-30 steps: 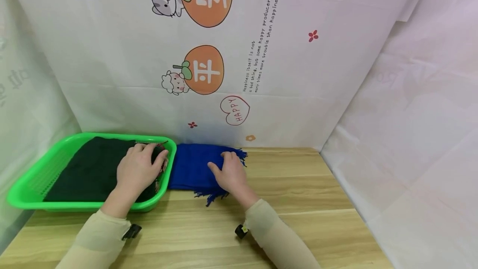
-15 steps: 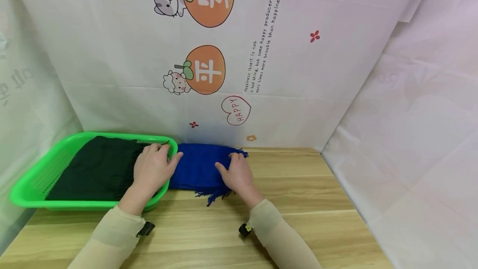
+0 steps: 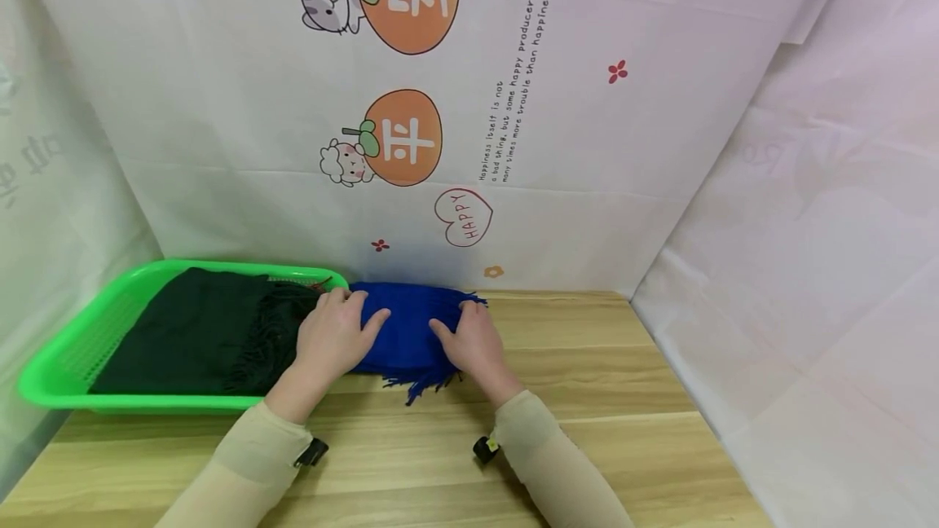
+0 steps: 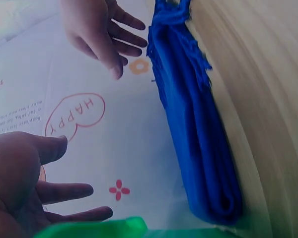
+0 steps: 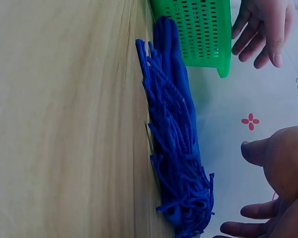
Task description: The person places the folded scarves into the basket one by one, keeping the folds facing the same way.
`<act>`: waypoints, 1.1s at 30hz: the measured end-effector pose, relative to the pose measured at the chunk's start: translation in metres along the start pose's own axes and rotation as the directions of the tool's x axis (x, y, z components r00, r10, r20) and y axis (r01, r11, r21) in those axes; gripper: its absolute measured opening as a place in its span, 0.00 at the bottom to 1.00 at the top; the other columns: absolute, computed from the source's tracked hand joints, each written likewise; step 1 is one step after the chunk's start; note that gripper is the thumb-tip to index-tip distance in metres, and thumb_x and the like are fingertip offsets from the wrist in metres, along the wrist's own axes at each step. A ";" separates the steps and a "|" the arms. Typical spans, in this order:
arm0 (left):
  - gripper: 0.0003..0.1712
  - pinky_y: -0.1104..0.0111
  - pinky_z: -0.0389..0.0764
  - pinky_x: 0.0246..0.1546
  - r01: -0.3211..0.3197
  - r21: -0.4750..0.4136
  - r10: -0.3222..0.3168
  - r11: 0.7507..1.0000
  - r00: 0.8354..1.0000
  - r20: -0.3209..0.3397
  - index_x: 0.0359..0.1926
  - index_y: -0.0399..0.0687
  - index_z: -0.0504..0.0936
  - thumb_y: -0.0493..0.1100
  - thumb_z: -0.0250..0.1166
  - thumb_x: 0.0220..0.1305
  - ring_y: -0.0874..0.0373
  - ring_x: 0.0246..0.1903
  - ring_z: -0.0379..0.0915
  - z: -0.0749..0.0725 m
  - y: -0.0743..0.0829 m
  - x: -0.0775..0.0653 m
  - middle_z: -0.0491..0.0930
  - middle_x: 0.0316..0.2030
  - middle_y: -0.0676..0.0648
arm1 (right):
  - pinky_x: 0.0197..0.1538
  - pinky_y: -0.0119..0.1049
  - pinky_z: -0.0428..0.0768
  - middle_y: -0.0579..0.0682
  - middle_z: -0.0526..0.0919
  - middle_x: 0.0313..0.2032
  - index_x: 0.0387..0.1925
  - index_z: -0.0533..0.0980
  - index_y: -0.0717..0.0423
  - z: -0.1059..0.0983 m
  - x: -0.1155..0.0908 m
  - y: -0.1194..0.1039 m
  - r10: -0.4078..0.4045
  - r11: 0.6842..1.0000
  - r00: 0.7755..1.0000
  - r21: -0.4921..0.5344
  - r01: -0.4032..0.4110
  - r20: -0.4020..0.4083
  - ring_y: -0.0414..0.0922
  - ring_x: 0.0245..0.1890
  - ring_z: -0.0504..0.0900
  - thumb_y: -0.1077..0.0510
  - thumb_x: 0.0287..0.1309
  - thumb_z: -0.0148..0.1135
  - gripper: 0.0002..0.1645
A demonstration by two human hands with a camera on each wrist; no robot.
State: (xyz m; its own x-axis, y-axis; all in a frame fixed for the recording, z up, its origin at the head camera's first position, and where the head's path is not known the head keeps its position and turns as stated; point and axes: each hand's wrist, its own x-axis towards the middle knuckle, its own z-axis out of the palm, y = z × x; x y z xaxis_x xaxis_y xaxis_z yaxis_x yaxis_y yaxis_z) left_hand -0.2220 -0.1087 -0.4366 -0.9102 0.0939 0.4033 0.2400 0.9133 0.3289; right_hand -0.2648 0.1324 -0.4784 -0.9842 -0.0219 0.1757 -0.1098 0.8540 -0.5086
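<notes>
A folded blue scarf (image 3: 402,320) with fringed ends lies on the wooden table beside the green basket. My left hand (image 3: 333,338) is over the basket's right rim and the scarf's left end, with its fingers spread. Over the fringed right end is my right hand (image 3: 475,341), its fingers loosely extended. In the left wrist view the folded scarf (image 4: 196,129) lies apart from both hands. The right wrist view likewise shows a gap between the scarf (image 5: 176,124) and my fingers. Neither hand holds anything.
The green plastic basket (image 3: 55,389) stands at the left, against the back wall sheet. A dark green fringed scarf (image 3: 183,332) lies folded in it. The wooden table (image 3: 587,389) extends to the right and front, with a white printed sheet (image 3: 572,210) behind.
My left hand has moved right from above the dark green scarf to the blue scarf's left end. My right hand has shifted slightly right. The blue scarf has stayed put.
</notes>
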 end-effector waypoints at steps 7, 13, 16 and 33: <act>0.35 0.40 0.89 0.51 0.001 -0.044 0.001 0.999 0.999 0.044 0.69 0.31 0.82 0.59 0.67 0.82 0.33 0.59 0.80 0.007 0.014 0.004 0.80 0.62 0.27 | 0.65 0.60 0.83 0.69 0.76 0.70 0.75 0.71 0.69 -0.002 0.003 0.004 0.013 1.000 1.000 0.003 -0.013 -0.002 0.64 0.66 0.80 0.33 0.77 0.67 0.49; 0.40 0.39 0.84 0.60 0.017 -0.058 -0.010 0.998 0.994 0.113 0.73 0.26 0.76 0.59 0.66 0.83 0.30 0.63 0.78 0.016 0.022 0.009 0.77 0.66 0.23 | 0.68 0.60 0.82 0.72 0.74 0.72 0.76 0.70 0.71 -0.001 0.005 0.008 0.029 0.999 0.999 -0.027 -0.029 0.022 0.65 0.69 0.78 0.32 0.77 0.67 0.51; 0.41 0.38 0.84 0.60 0.041 -0.072 -0.030 0.997 0.990 0.141 0.74 0.24 0.74 0.58 0.66 0.83 0.28 0.64 0.77 0.021 0.024 0.011 0.75 0.67 0.21 | 0.70 0.61 0.80 0.73 0.72 0.74 0.77 0.68 0.72 0.000 0.006 0.009 0.039 0.998 0.998 -0.043 -0.037 0.048 0.66 0.72 0.76 0.31 0.77 0.66 0.53; 0.36 0.42 0.88 0.48 0.144 0.000 -0.140 0.990 0.967 0.211 0.59 0.25 0.78 0.59 0.68 0.81 0.28 0.55 0.77 0.044 0.026 0.011 0.75 0.57 0.21 | 0.76 0.58 0.75 0.75 0.70 0.76 0.80 0.62 0.77 0.011 0.005 0.007 0.055 0.992 0.989 -0.120 -0.039 0.136 0.68 0.77 0.71 0.26 0.77 0.62 0.62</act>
State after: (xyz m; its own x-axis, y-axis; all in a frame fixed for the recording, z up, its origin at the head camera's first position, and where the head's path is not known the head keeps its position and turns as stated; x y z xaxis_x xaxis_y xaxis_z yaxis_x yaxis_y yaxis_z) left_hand -0.2405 -0.0662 -0.4613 -0.9854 0.0460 0.1642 0.1068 0.9173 0.3836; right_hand -0.2726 0.1321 -0.4906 -0.9985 -0.0449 0.0314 -0.0538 0.9106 -0.4097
